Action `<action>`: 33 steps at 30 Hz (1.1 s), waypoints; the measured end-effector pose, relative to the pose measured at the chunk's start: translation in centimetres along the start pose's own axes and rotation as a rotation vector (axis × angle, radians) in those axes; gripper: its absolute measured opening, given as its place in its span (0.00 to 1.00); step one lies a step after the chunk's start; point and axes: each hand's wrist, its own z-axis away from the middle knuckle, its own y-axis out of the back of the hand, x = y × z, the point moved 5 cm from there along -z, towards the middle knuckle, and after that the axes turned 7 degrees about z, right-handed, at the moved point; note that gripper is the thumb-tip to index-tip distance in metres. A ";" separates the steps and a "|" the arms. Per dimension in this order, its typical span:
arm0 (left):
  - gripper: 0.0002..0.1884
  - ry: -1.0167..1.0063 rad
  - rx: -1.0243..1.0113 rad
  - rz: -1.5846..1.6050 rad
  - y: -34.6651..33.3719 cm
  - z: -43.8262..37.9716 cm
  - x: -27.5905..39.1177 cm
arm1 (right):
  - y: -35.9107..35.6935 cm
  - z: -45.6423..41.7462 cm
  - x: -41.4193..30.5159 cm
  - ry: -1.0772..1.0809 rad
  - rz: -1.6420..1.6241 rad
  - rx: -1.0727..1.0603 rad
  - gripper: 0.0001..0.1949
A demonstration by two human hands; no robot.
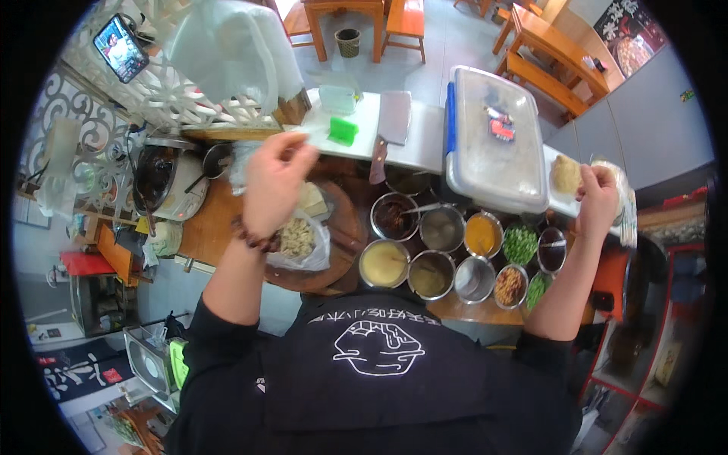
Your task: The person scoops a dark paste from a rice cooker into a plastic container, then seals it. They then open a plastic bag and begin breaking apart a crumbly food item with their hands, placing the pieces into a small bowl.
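Observation:
My left hand, with a beaded bracelet at the wrist, is raised over a round wooden chopping board. Its fingers are curled and blurred; whether they pinch anything is unclear. Below it, an open clear plastic bag of pale chopped food lies on the board beside a pale block. My right hand is out at the right end of the white counter ledge, fingertips together beside a tan lump of food. A stack of pale wrapped items stands partly behind that hand.
Steel pots of sauces and toppings fill the counter before me. A cleaver and green object lie on the ledge, near a large lidded plastic box. An electric cooker stands left; a phone is mounted above.

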 end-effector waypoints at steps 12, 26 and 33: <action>0.10 -0.129 -0.209 -0.451 12.0 9.4 -15.5 | -25.1 28.4 -9.2 -0.061 0.129 -0.717 0.06; 0.14 0.058 0.037 -0.160 15.1 13.3 -18.5 | -49.1 28.8 -8.4 0.504 0.810 -0.995 0.18; 0.16 0.131 0.118 -0.112 14.8 14.8 -17.4 | -51.8 30.4 -7.0 0.656 0.915 -1.038 0.14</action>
